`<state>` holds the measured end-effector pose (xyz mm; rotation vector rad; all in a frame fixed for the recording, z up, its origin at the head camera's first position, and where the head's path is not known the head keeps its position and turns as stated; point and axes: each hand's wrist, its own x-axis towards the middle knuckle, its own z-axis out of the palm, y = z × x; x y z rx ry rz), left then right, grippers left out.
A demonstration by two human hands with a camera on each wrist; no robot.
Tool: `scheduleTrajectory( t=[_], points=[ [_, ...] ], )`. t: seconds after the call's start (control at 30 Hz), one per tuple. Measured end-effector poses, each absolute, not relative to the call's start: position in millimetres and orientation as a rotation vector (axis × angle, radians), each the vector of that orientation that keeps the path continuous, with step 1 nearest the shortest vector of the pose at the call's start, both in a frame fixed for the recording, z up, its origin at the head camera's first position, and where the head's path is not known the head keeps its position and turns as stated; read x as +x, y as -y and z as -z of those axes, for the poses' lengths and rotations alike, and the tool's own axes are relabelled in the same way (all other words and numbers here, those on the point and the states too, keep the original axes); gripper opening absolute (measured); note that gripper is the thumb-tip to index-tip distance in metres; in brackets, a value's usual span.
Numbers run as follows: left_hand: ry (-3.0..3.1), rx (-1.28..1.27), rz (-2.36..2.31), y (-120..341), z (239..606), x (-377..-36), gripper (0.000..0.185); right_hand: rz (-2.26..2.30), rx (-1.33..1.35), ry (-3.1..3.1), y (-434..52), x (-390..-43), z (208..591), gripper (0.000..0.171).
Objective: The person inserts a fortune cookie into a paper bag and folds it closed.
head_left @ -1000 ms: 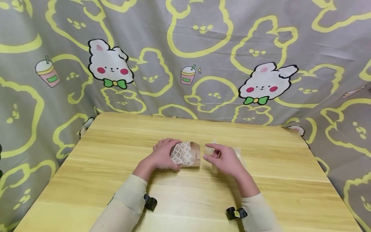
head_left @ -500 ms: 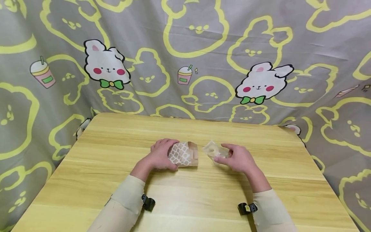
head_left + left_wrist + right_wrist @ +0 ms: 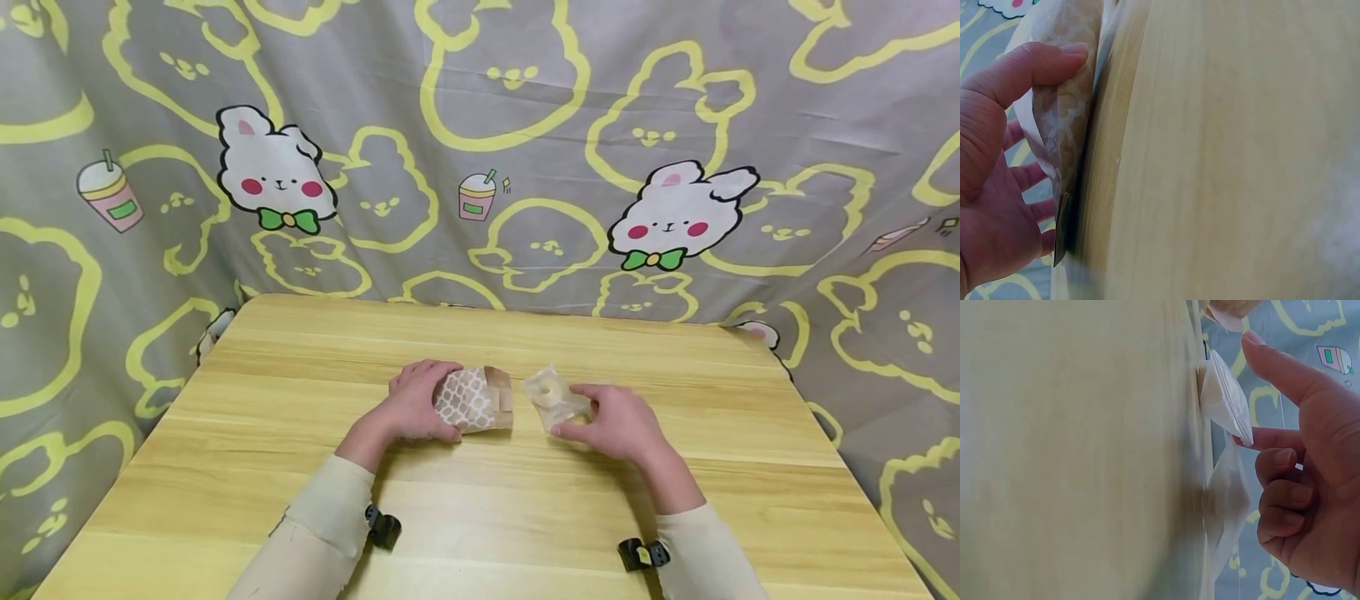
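A brown paper bag (image 3: 467, 400) with a white lattice print lies on the table, its opening turned to the right. My left hand (image 3: 416, 404) grips its closed end; the left wrist view shows the thumb on top and fingers spread behind. Just right of the opening lies a small translucent packet (image 3: 546, 387) with a pale round shape in it. Beside it my right hand (image 3: 618, 423) has thumb and index stretched apart. In the right wrist view the index tip meets the packet's corner, and the other fingers are curled. Another translucent packet (image 3: 1225, 506) lies behind.
The light wooden table (image 3: 480, 517) ends at a patterned grey curtain (image 3: 390, 100) at the back and sides. A black camera mount sits on each wrist, the left mount (image 3: 384, 527) and the right mount (image 3: 643, 554).
My right hand has moved right, away from the bag's opening, uncovering the packet there. My left hand and the bag stay in place; the view shifts slightly.
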<state>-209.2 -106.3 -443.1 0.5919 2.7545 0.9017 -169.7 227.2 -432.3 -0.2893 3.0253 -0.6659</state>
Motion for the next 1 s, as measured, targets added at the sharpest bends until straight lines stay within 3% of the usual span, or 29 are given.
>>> scheduleTrajectory(
  t=[0.5,1.0],
  points=[
    [-2.751,0.588,-0.907,105.6,443.1,-208.0,0.104,0.795,-0.374,-2.969,-216.8,-158.7,434.9,0.074],
    [-2.766,0.607,-0.887,106.6,444.4,-209.0,0.104,0.741,-0.367,-3.038,-216.1,-191.8,440.6,0.093]
  ],
)
